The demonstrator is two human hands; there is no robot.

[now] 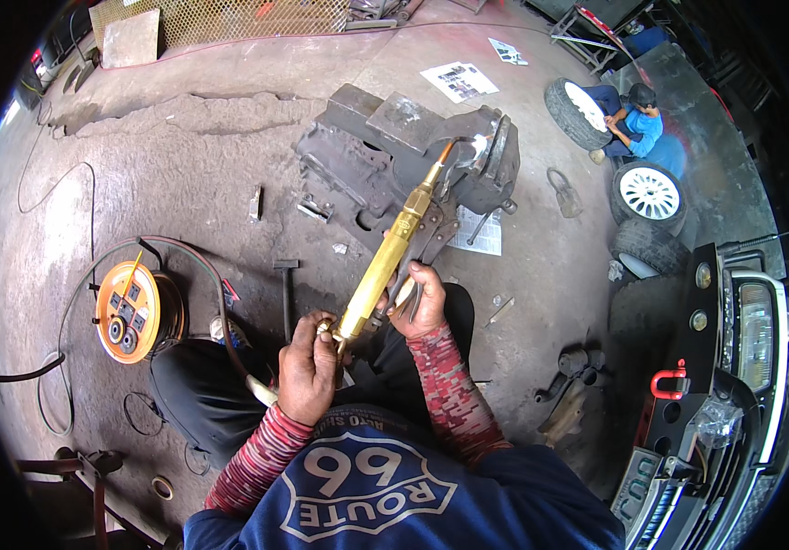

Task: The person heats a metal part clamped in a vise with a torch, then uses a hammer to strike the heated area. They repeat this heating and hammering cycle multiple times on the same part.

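Note:
A brass gas torch (pixel 378 280) slants up from my lap toward the bench vise (pixel 367 137), its copper tip close to a bright glow at the vise jaws. My left hand (pixel 307 371) is closed round the rear end of the torch, thumb and fingers at the valve knob. Beside the torch body, my right hand (pixel 424 307) is wrapped round the handles of dark locking pliers (pixel 435 240). The pliers reach up toward the jaws; the glare hides what their tips meet. A hose (pixel 237 348) runs down beside my left knee.
An orange cable reel (pixel 128 312) and a hammer (pixel 287 298) lie to the left. Metal scraps (pixel 314 208) lie near the vise. At the right are wheels (pixel 649 194), a car front (pixel 752 339) and a seated person in blue (pixel 642 124). Papers (pixel 458 82) lie beyond.

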